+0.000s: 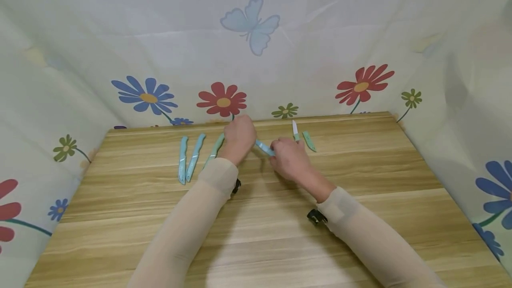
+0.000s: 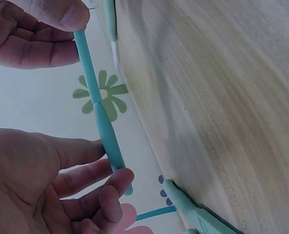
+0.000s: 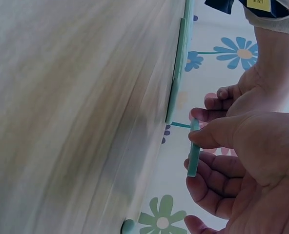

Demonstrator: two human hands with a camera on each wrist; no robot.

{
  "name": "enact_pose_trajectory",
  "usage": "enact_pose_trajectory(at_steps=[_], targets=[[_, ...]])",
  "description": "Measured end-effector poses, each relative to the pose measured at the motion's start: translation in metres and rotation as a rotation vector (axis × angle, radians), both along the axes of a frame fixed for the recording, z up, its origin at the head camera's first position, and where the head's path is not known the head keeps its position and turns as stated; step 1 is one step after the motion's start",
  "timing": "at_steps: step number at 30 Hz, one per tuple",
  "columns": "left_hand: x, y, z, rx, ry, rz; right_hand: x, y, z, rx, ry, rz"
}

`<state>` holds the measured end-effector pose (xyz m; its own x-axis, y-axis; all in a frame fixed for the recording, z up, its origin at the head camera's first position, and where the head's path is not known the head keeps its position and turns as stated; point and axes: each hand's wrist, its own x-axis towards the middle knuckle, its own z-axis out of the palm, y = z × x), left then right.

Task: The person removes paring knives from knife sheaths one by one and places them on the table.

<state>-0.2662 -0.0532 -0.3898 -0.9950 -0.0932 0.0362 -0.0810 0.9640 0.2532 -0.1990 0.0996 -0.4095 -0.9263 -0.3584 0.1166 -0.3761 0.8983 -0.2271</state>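
Between my two hands is a light-blue paring knife (image 1: 264, 147) in its sheath, above the table. My left hand (image 1: 238, 139) pinches the handle (image 2: 110, 139) between thumb and fingers. The sheath (image 2: 87, 68) is gripped near its far end by my right hand (image 1: 292, 159); handle and sheath meet, and no blade shows between them. Partly behind my left hand lies a green sheathed knife (image 1: 216, 148). Just beyond my right hand are a bare knife (image 1: 295, 130) with a pale blade and green handle, and a loose green sheath (image 1: 309, 141).
Two light-blue sheathed knives, one outer (image 1: 182, 160) and one inner (image 1: 195, 158), lie side by side on the left of the wooden table (image 1: 256, 243). A flower-printed cloth (image 1: 320, 43) rises behind the table's back edge and along both sides.
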Motion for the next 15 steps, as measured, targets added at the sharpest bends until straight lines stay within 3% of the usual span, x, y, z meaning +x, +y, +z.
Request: enact_pose_trajectory(at_steps=[15], targets=[[0.0091,-0.003,0.005,0.011,0.036,-0.012,0.0024,0.0086,0.0036,-0.083,0.016,0.007]])
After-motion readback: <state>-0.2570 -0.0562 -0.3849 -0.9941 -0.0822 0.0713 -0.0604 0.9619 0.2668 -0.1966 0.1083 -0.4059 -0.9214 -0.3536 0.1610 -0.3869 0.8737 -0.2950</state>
